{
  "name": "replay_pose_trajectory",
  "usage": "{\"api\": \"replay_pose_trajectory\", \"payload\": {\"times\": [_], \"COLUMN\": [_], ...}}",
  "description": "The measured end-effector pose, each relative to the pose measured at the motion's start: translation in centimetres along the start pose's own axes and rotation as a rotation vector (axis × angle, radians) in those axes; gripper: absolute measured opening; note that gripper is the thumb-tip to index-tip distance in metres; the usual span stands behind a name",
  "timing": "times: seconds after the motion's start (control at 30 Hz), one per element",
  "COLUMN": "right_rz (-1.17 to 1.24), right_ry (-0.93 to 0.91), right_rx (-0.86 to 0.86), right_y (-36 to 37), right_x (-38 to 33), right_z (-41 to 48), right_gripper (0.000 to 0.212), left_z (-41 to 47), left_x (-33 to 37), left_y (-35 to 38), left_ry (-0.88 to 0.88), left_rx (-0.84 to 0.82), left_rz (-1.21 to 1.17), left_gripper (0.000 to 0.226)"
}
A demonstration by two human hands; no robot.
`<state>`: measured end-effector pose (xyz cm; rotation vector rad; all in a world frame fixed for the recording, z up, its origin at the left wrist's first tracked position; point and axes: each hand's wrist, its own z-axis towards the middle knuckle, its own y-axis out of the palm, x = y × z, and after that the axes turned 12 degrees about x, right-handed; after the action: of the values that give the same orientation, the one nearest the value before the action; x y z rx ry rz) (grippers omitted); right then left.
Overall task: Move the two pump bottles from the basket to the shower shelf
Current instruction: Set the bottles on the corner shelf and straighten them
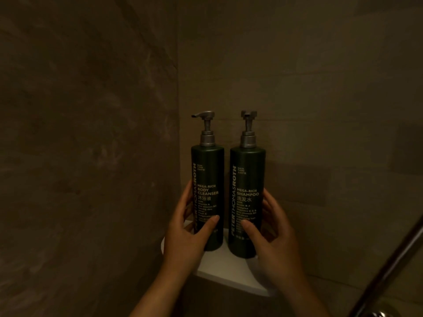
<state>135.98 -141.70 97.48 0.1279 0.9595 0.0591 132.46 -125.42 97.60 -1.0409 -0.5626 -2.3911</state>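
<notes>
Two dark green pump bottles with grey pumps stand upright side by side on a white corner shelf (229, 268). The body cleanser bottle (208, 179) is on the left, its spout pointing left. The shampoo bottle (248, 179) is on the right. My left hand (187, 232) wraps around the lower part of the body cleanser bottle. Around the lower part of the shampoo bottle is my right hand (272, 234). The basket is out of view.
Brown tiled walls meet in a corner (178, 88) right behind the bottles. A metal shower rail or hose (389, 271) slants across the bottom right. The light is dim.
</notes>
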Motion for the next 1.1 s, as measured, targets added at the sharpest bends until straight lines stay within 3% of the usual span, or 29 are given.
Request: {"api": "replay_pose_trajectory", "payload": {"times": [0.2,0.67,1.1], "right_rz": [-0.039,-0.148,-0.204], "right_ry": [-0.019,-0.082,-0.115], "right_rx": [0.046,0.037,0.020], "right_y": [0.7,1.2,1.8], "right_x": [0.2,1.0,0.7], "right_z": [0.2,0.1,0.3], "right_gripper": [0.069,0.068,0.069], "left_z": [-0.1,0.8,0.7], "left_x": [-1.1,-2.2,-2.1], "left_y": [0.0,-0.5,-0.7], "left_ry": [0.047,-0.081,-0.122], "left_rx": [0.032,-0.064,-0.077], "left_rz": [0.027,-0.032,-0.065], "left_gripper": [0.079,0.062,0.064]}}
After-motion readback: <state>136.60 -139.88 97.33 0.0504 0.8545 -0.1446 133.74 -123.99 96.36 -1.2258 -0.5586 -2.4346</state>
